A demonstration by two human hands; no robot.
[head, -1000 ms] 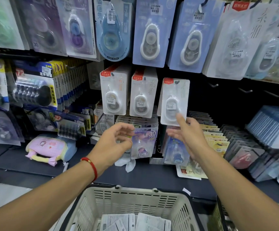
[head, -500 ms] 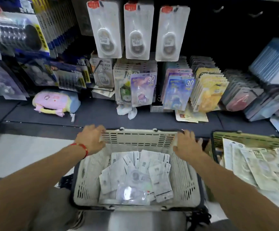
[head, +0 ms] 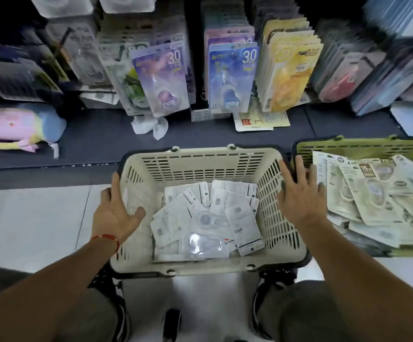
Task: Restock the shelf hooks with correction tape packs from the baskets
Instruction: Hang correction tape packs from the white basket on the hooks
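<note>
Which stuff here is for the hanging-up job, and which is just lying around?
For the job:
white packs
cream basket
green basket
left hand
right hand

Just lying about:
pastel pouch
crumpled white wrapper

Dim overall, motion blur on shelf packs (head: 165, 70), wide-angle edge warp, glare on floor (head: 40, 218).

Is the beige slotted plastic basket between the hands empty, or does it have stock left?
Not empty. The beige slotted plastic basket holds a loose layer of white correction tape packs across its floor, walls mostly bare above them.
</note>
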